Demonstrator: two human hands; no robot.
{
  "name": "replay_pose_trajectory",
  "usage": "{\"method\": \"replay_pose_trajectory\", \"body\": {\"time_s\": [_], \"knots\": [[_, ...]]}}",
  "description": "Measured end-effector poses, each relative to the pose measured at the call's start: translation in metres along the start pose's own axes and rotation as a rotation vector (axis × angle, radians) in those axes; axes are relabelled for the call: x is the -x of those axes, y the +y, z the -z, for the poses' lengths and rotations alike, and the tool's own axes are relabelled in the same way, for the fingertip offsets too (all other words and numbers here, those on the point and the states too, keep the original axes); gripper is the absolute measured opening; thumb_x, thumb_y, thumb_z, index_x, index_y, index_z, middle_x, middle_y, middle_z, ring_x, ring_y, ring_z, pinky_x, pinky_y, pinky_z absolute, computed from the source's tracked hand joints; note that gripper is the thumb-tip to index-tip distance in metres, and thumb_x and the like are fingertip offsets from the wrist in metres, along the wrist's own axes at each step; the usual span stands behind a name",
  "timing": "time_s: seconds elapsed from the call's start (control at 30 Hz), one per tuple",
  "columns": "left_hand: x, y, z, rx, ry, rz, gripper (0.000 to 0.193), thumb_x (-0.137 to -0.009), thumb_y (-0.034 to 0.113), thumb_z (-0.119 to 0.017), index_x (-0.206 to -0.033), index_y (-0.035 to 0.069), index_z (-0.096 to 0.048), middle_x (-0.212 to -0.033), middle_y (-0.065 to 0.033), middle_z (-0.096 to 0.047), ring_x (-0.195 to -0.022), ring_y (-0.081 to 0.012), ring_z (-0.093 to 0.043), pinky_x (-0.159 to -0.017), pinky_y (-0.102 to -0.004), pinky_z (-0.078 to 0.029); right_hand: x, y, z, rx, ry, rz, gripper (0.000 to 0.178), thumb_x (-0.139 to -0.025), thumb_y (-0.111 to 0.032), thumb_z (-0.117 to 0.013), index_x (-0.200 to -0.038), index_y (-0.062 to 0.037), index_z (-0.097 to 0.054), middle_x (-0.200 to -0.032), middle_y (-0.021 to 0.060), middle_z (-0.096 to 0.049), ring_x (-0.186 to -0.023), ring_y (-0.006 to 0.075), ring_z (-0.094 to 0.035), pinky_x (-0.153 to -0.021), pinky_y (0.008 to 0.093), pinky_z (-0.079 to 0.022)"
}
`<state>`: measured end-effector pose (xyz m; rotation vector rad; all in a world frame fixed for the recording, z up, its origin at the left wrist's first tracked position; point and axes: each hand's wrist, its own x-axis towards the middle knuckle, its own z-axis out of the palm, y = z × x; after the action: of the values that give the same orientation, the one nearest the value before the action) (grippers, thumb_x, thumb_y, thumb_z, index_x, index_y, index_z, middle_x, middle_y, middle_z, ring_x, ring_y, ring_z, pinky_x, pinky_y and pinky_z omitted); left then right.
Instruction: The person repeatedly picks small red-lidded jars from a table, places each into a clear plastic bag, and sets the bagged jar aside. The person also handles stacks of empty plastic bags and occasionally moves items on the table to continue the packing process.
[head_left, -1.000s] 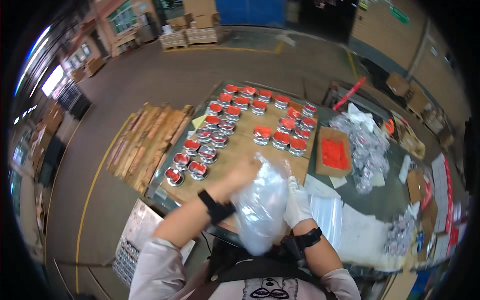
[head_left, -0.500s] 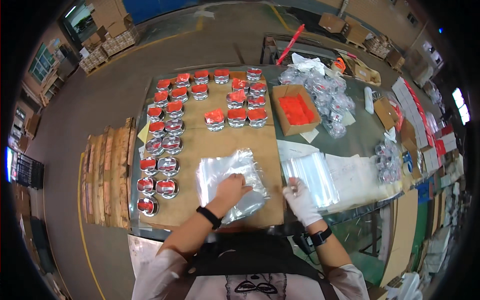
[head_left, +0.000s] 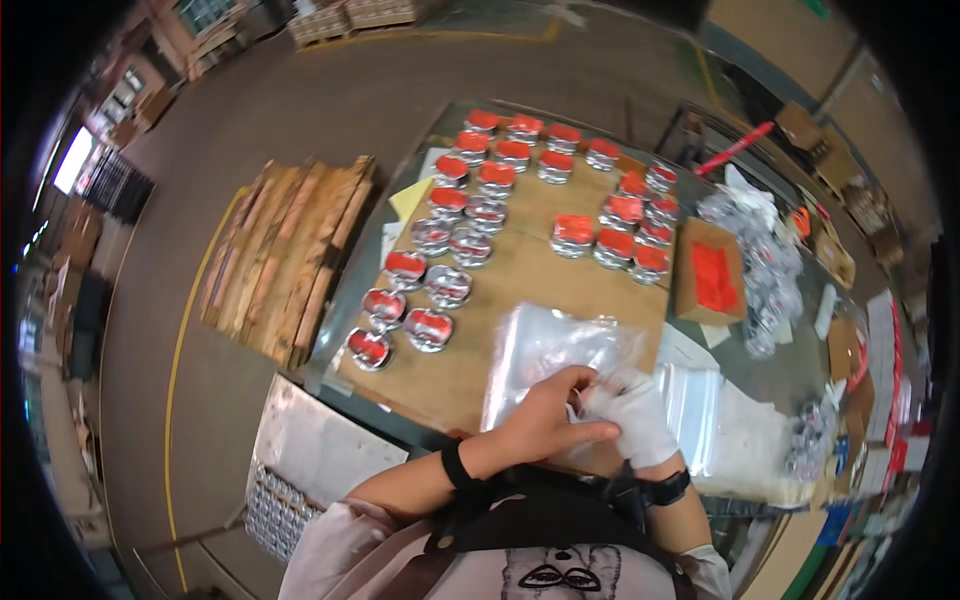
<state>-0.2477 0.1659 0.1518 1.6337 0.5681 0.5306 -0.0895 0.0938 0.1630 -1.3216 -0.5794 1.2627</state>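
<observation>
My bare left hand [head_left: 552, 415] and my white-gloved right hand [head_left: 635, 418] meet over the near part of the board. The left fingers curl against the glove's fingertips, with the thumb stretched under them. Motion smears the right fingers, and whatever lies between the hands is hidden. Just beyond them lies a pile of clear plastic bags [head_left: 530, 345] on the brown cardboard [head_left: 470, 375]. Right of my gloved hand is a second stack of clear plastic sleeves [head_left: 692, 400]. Rows of silver piston-like metal parts [head_left: 447, 286], most with red pieces on top, stand left and far.
A cardboard box [head_left: 688, 270] of red sheets stands right of the board, beside a heap of clear-bagged parts [head_left: 765, 260]. A wooden pallet [head_left: 285, 260] lies on the floor at left. More metal parts [head_left: 275, 510] are grouped low at left, below a pale panel [head_left: 320, 435].
My right hand has left the right-hand sleeve stack and come against my left hand. My left hand has lifted off the bag pile's middle. The whole view has turned and shifted.
</observation>
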Motion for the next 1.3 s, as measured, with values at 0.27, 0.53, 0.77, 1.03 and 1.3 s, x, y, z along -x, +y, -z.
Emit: {"method": "replay_pose_trajectory", "body": {"time_s": [0.27, 0.53, 0.77, 1.03, 1.3], "knots": [[0.159, 0.014, 0.138, 0.710, 0.991, 0.159, 0.012, -0.094, 0.013, -0.058, -0.104, 0.007, -0.063, -0.090, -0.0004, -0.063, -0.084, -0.0094, -0.059, -0.072, -0.0241, -0.048, -0.061, -0.013, -0.112, 0.405, -0.516, 0.226, 0.026, -0.097, -0.027, -0.055, -0.087, -0.0030, -0.061, -0.072, 0.0049, -0.058, -0.062, 0.0160, -0.057, -0.056, 0.0309, -0.045], [0.149, 0.048, 0.128, -0.492, 0.898, 0.186, 0.010, -0.094, 0.007, -0.056, -0.101, 0.002, -0.062, -0.070, -0.0003, -0.055, -0.063, -0.0047, -0.049, -0.055, -0.0222, -0.039, -0.123, 0.069, -0.188, 1.470, -0.453, 0.436, 0.020, -0.087, -0.015, -0.052, -0.092, -0.0003, -0.065, -0.088, 0.0227, -0.068, -0.080, 0.0348, -0.069, -0.066, 0.0471, -0.054], [0.069, -0.083, 0.076, -0.529, 0.413, 0.211, 0.020, -0.085, 0.009, -0.059, -0.103, 0.002, -0.064, -0.081, -0.0210, -0.067, -0.070, -0.0331, -0.066, -0.065, -0.0437, -0.052, -0.046, -0.016, -0.109, 0.364, -0.330, 0.188, 0.025, -0.090, -0.018, -0.060, -0.104, 0.0022, -0.056, -0.080, 0.0149, -0.061, -0.070, 0.0258, -0.064, -0.063, 0.0395, -0.049], [0.065, -0.106, 0.082, 0.027, 0.817, 0.258, 0.024, -0.095, 0.019, -0.058, -0.107, 0.000, -0.067, -0.065, -0.0068, -0.062, -0.057, -0.0181, -0.060, -0.055, -0.0348, -0.049, -0.036, 0.087, -0.118, 1.442, -0.383, 0.416, 0.023, -0.088, -0.021, -0.056, -0.102, -0.0023, -0.057, -0.094, 0.0171, -0.060, -0.092, 0.0347, -0.061, -0.078, 0.0395, -0.051], [0.085, -0.001, 0.046, 0.081, 0.659, 0.110, 0.029, -0.100, 0.023, -0.053, -0.111, -0.001, -0.067, -0.067, -0.0009, -0.059, -0.056, -0.0089, -0.054, -0.053, -0.0249, -0.045, -0.064, 0.073, -0.136, 0.790, -0.690, 0.134, 0.028, -0.094, -0.029, -0.053, -0.109, -0.0065, -0.062, -0.098, 0.0146, -0.064, -0.086, 0.0274, -0.062, -0.077, 0.0354, -0.050]]}}
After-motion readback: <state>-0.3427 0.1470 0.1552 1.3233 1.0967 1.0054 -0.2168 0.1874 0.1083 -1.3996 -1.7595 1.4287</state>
